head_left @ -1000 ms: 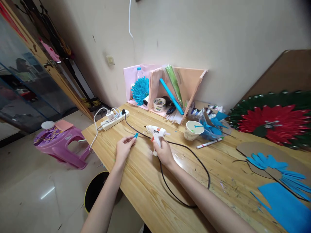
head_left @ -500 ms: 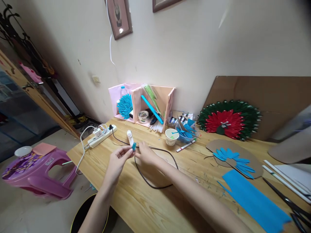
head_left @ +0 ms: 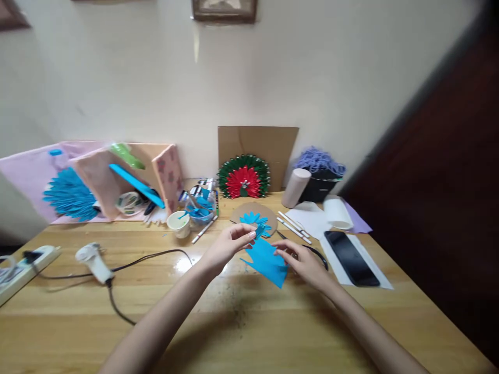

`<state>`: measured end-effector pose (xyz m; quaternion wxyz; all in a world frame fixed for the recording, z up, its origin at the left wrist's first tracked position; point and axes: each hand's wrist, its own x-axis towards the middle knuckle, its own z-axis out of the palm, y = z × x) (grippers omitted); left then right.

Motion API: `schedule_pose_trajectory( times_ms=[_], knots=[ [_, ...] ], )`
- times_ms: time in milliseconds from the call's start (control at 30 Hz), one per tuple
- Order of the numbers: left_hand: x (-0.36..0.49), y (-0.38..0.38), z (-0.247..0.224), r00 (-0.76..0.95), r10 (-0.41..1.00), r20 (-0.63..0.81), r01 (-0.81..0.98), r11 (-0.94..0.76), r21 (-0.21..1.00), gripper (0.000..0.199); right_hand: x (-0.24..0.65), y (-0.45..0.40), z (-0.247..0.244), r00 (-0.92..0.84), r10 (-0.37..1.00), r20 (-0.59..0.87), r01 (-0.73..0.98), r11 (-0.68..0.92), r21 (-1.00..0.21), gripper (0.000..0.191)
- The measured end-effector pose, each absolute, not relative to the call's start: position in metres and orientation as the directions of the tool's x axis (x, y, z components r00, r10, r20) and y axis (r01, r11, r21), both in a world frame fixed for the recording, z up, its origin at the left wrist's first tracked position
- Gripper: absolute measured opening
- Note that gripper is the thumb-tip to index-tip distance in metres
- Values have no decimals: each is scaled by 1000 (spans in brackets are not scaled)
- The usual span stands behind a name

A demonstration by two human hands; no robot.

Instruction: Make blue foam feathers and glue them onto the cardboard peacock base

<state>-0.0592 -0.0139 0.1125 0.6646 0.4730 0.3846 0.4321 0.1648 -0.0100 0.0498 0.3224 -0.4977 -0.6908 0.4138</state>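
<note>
Left hand (head_left: 231, 246) pinches small blue piece (head_left: 259, 231) over pale wooden table (head_left: 273, 337); right hand (head_left: 306, 264) half-curled, grip unclear; off-white wall (head_left: 331, 67), twelve o'clock.

Glue gun (head_left: 97, 262) was released, lying well left of the fingers. Right hand (head_left: 306, 262) had moved away; blue sheet (head_left: 265, 261) lay just beside its fingertips.

The left forearm (head_left: 171, 311) is stretched from the bottom left toward mid-frame, where the left grip (head_left: 230, 245) is pinched at the fingertips. The right forearm (head_left: 370, 327) is angled from the lower right, the right grip (head_left: 306, 264) loosely curved.
</note>
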Motion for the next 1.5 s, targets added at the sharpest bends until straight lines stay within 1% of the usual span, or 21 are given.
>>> schedule_pose_trajectory(
  times_ms=[67,133,200,267,367,467,600,700,900,967,1000,1100,1167,1233,1267,1300,1333,1433,1500],
  knots=[
    [-33,-6,102,402,907,-123,-268,245,932,25,175,-11,56,-229,973,21,256,81,-963,30],
    [-12,-3,91,438,887,-149,-334,314,889,29,177,-11,60,-189,981,48,118,71,-990,31],
    [2,-3,84,468,869,-160,-390,365,845,35,177,-10,61,-181,981,75,28,82,-996,32],
    [9,-5,80,493,854,-164,-419,398,816,36,175,-10,60,-165,983,77,-24,74,-997,33],
    [12,-7,78,507,841,-186,-431,435,791,38,171,-9,58,-137,989,58,-77,47,-996,32],
    [9,-7,73,533,816,-223,-439,492,752,39,165,-9,53,-158,987,36,-129,16,-992,28],
    [3,-3,61,569,777,-268,-458,571,681,36,155,-7,47,-154,988,-6,-169,-32,-985,27],
    [-1,0,53,593,757,-276,-468,602,647,33,149,-5,44,-170,985,-30,-192,-63,-979,28],
    [-7,6,48,637,724,-266,-490,646,585,26,142,2,44,-206,978,-23,-193,-64,-979,30],
    [-9,6,49,639,716,-282,-474,655,589,26,140,4,45,-233,972,-18,-185,-62,-981,28],
    [-10,6,49,627,721,-296,-447,644,621,27,139,5,45,-251,968,-12,-184,-60,-981,27],
    [-14,9,49,527,774,-350,-289,551,783,27,138,6,45,-273,962,4,-191,-51,-980,24],
    [-21,21,50,422,832,-361,-171,464,869,25,140,7,42,-213,977,4,-203,-40,-978,24],
    [-30,45,51,283,896,-341,-87,378,922,22,143,10,38,-111,994,-10,-239,-36,-970,26],
    [-35,61,52,161,941,-297,-26,305,952,20,146,12,35,-60,998,-24,-264,-39,-964,28],
    [-39,77,53,37,971,-237,42,235,971,19,149,16,31,-14,999,-42,-285,-44,-958,30],
    [-43,94,54,-27,979,-203,85,205,975,20,151,20,28,26,998,-61,-296,-50,-954,32],
    [-51,135,52,-96,984,-153,198,170,965,24,157,35,18,106,989,-101,-268,-69,-961,34],
    [-52,150,50,-102,988,-117,258,140,956,27,157,44,13,110,988,-105,-241,-76,-967,32]
  ],
)
